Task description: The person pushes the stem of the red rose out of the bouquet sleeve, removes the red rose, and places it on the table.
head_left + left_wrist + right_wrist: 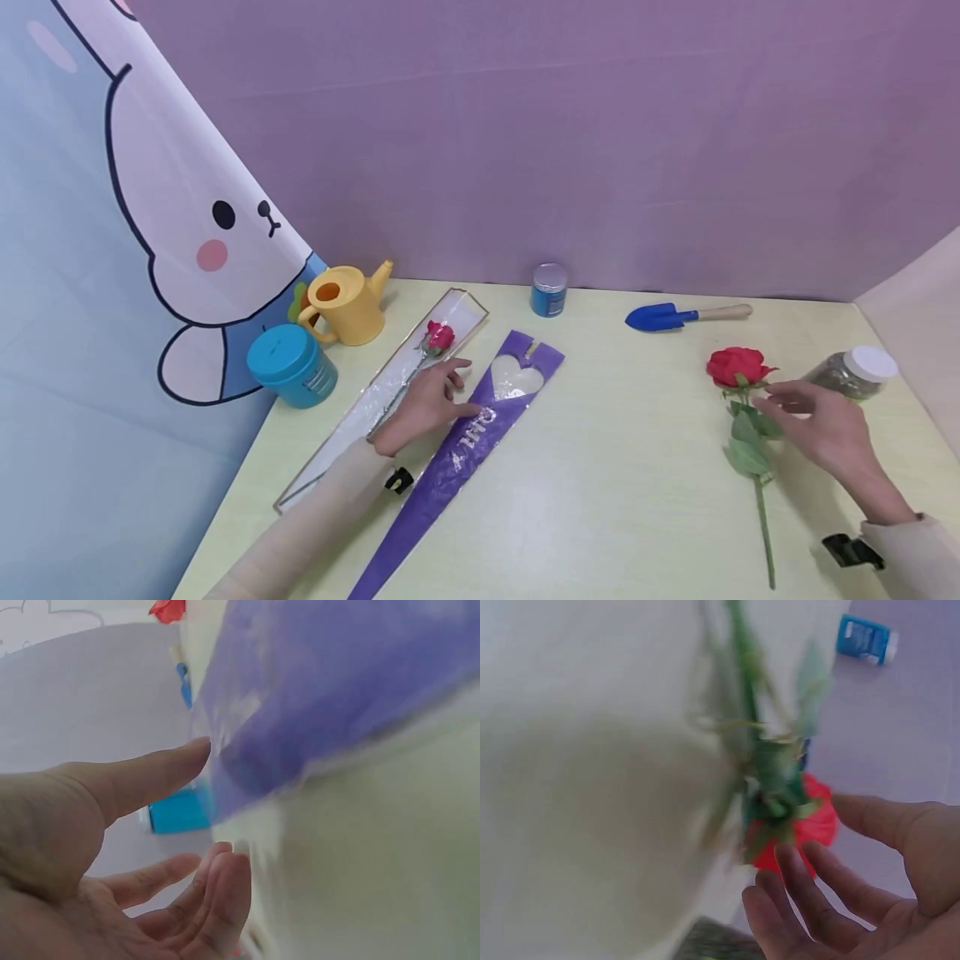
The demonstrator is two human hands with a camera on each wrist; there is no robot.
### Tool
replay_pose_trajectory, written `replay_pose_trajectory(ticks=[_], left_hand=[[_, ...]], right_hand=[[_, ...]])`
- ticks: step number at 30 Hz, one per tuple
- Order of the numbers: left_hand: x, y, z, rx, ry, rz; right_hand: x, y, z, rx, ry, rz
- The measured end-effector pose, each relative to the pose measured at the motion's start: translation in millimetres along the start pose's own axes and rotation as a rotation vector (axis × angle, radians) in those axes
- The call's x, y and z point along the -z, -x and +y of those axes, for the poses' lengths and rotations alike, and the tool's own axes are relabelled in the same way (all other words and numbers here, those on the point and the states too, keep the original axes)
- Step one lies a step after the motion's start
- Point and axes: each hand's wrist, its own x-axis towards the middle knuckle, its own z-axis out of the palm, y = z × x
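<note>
My left hand (pixel 429 402) hovers with thumb and fingers apart over the edge of a purple flower sleeve (pixel 442 483) with a clear heart window. In the left wrist view the thumb tip is at the sleeve's (pixel 322 690) edge; whether it touches, I cannot tell. Beneath that forearm lies a long, gold-edged, pale box (pixel 470 312) with a small red rose (pixel 439 337) on it. At the right, my right hand (pixel 823 425) is beside a large artificial red rose (pixel 738 367) with a leafy green stem. Its fingers are spread in the right wrist view, with the bloom (pixel 817 821) just beyond them.
A yellow watering can (pixel 348 308) and a turquoise tub (pixel 292 362) stand at the left. Toward the back are a small blue jar (pixel 549 290) and a blue trowel (pixel 663 317) with a wooden handle. A white-lidded jar (pixel 851 372) lies tipped beyond the right hand.
</note>
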Motion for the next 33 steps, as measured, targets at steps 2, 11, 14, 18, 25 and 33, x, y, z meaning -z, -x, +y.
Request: replay_pose_trajectory(ticks=[2, 11, 14, 18, 25, 33], left_hand=[[5.1, -1.4, -1.5, 0.003, 0.016, 0.022], [42.6, -2.5, -13.5, -0.018, 0.059, 0.148], [56.9, -0.7, -22.7, 0.009, 0.066, 0.170], [70.6, 0.1, -39.0, 0.054, 0.083, 0.172], [76.2, 0.9, -63.8, 0.127, 0.092, 0.136], [81.3, 8.0, -77.0, 0.217, 0.055, 0.081]], right_hand=[[2.1, -1.0, -9.4, 0.048, 0.005, 0.045], [-12.9, -15.5, -86.6, 0.217, -0.069, 0.008], [-26.2, -21.9, -116.9, 0.271, -0.116, -0.065], [-46.7, -32.1, -157.6, 0.324, -0.191, -0.193], [-98.1, -44.7, -216.8, 0.416, -0.441, -0.437], [-175.5, -44.9, -270.1, 0.220, -0.957, -0.826]])
